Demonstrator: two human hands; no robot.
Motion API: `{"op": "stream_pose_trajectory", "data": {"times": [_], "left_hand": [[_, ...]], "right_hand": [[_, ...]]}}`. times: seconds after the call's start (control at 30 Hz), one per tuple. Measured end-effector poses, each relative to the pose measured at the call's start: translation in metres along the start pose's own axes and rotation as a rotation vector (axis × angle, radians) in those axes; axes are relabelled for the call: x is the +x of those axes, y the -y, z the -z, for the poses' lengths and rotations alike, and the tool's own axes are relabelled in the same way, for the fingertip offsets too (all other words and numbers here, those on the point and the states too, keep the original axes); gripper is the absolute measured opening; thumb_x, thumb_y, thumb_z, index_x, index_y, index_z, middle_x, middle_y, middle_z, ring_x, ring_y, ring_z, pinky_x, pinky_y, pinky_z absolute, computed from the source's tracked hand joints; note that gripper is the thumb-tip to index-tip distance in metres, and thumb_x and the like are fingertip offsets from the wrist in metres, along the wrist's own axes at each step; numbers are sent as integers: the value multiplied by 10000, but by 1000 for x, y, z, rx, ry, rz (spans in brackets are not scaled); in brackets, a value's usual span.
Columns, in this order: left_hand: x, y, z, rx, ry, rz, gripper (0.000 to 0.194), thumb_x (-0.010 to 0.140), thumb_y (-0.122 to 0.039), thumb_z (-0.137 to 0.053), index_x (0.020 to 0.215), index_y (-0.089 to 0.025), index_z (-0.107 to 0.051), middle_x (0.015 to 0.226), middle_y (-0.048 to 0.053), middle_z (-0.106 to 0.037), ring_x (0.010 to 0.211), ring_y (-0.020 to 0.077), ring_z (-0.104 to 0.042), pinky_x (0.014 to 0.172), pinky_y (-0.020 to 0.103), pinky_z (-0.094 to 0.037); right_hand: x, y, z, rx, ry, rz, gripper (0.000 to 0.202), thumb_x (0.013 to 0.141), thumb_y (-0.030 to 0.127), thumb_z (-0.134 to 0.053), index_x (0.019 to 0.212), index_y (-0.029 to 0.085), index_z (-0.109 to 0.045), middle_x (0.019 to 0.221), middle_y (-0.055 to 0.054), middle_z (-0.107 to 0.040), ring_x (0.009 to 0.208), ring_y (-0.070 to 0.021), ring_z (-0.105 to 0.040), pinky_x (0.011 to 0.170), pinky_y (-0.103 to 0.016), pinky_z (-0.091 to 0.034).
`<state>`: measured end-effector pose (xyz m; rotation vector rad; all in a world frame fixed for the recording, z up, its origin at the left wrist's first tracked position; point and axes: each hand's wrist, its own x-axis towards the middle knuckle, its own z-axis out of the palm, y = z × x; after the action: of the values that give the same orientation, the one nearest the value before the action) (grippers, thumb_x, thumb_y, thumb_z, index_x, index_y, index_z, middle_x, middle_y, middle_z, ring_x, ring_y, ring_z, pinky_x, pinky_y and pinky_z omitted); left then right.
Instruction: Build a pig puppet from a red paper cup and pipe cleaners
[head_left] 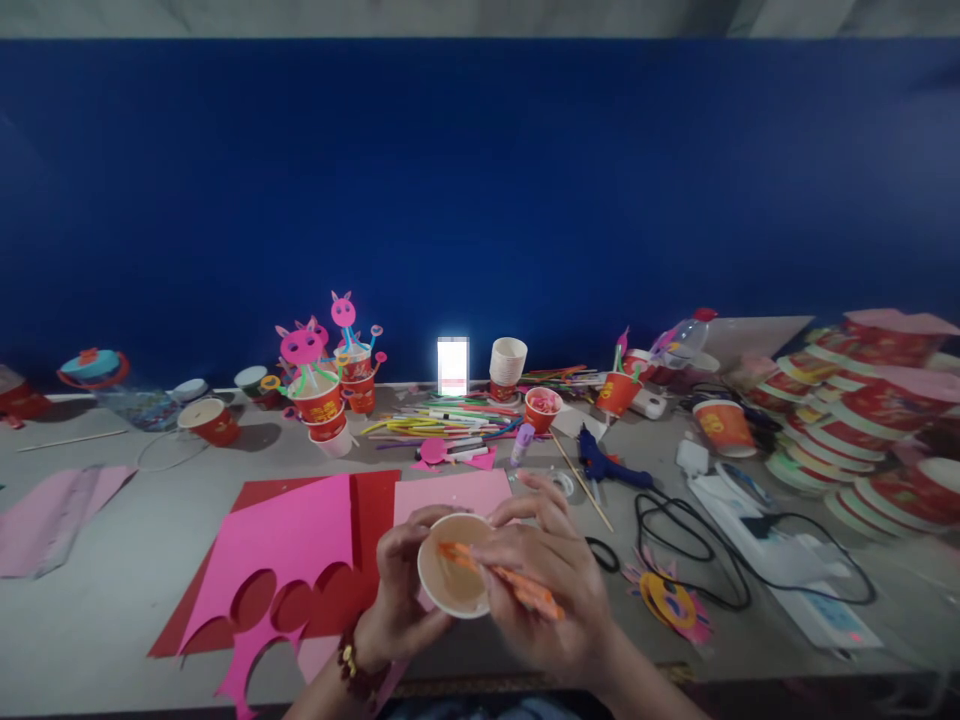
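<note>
A paper cup [454,600] is tilted toward me, its pale inside facing up. My left hand [401,590] wraps around the cup's left side and steadies it. In my right hand [551,580] is a slim orange tool [525,588], gripped like a pen, its front end inside the cup. Whether it has a blade or a point I cannot make out. Under and beside the hands lie a light pink sheet [450,490], a cut-out hot pink sheet [292,530] and a red sheet [379,520].
Coloured sticks [420,422], a glue stick [521,445] and stacked cups [508,365] stand or lie behind. Pink-headed cup figures [319,400] are back left. Rightward are a blue glue gun [607,465], black cable [675,540], power strip [787,570] and red cup stacks [847,420].
</note>
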<state>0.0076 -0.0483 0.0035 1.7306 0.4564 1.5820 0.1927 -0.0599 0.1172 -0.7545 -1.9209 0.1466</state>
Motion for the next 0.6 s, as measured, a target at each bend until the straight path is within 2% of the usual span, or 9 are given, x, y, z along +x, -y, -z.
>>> {"op": "stream_pose_trajectory", "data": {"times": [0.17,0.33,0.43,0.53,0.6], "left_hand": [[1,3,2,60,-11,-30,707,827,-264,-745,1414,-292,-353,1329,159,-519,1241,344,-544,977,573,-499],[0,2,7,218,42,-107,822,830,-316,-744,1510,-240,-286,1363,182,-497,1278,363,-513,1043,586,-450],[1,-1,9,330,63,-76,867,846,-381,-723,1548,-219,-241,1357,187,-506,1253,361,-525,1034,556,-463],[4,-8,9,444,92,-32,874,865,-377,-701,1566,-206,-209,1327,186,-516,1219,344,-535,991,516,-499],[6,-12,8,513,120,-20,830,865,-357,-703,1548,-197,-260,1312,184,-510,1230,339,-516,993,503,-501]], "right_hand": [[0,-2,1,-6,40,-1,265,797,37,-623,962,241,-658,794,10,-759,862,-218,-686,1152,-575,-303],[0,-8,8,-12,42,1,338,810,28,-629,1047,266,-669,826,21,-753,862,-213,-654,1136,-559,-321],[0,-9,10,-14,73,5,376,809,31,-621,1098,267,-664,827,17,-746,883,-221,-655,1126,-553,-335],[-1,-8,8,-20,117,-6,390,821,40,-588,1130,268,-657,867,4,-751,917,-229,-662,1136,-563,-312],[-1,-9,7,-27,137,-15,374,835,50,-574,1129,264,-658,893,-4,-754,931,-232,-659,1131,-563,-310]]}}
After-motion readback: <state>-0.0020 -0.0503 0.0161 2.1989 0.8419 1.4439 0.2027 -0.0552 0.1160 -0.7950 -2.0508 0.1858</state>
